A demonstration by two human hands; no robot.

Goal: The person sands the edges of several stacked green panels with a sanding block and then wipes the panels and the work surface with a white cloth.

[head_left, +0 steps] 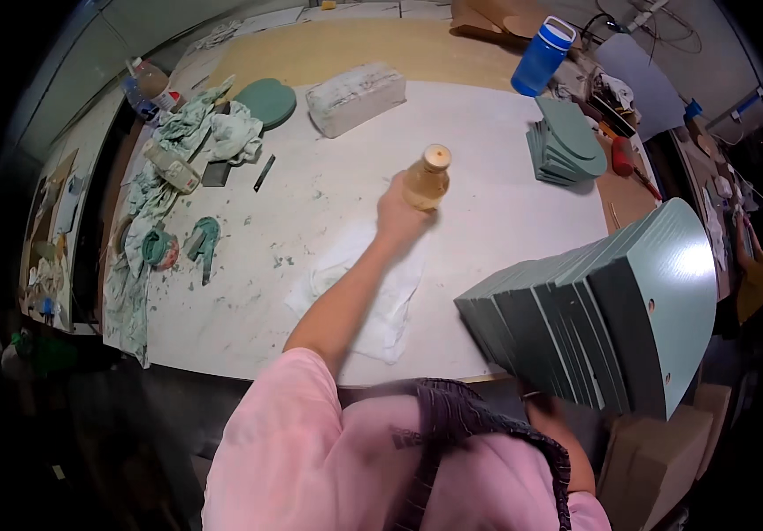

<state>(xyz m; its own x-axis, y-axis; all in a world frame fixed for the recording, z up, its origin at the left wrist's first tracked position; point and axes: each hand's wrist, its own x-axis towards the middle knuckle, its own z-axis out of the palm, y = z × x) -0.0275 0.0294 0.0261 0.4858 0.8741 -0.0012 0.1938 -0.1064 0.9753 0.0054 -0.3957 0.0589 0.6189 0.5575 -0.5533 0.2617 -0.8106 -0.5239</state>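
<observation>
Fingers of the left hand [396,211] wrap the upright amber plastic bottle [426,180], at one o'clock from the palm on the white table [488,133]; the right hand [545,409], grip hidden, supports the green panel stack [612,310].

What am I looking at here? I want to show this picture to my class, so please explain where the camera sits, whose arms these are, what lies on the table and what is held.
There is no machine. A person wears a wide camera on the head, looking down, so straight edges bend near the rim. The pink sleeve at the bottom is their own. The left hand grips a small amber bottle over the white table. The right hand is mostly hidden below a leaning stack of green boards; it seems to steady them, but I cannot tell its grip. A white cloth lies under the left arm. Further off lie a second green stack, a blue bottle, a whitish block and paint-stained rags.
</observation>
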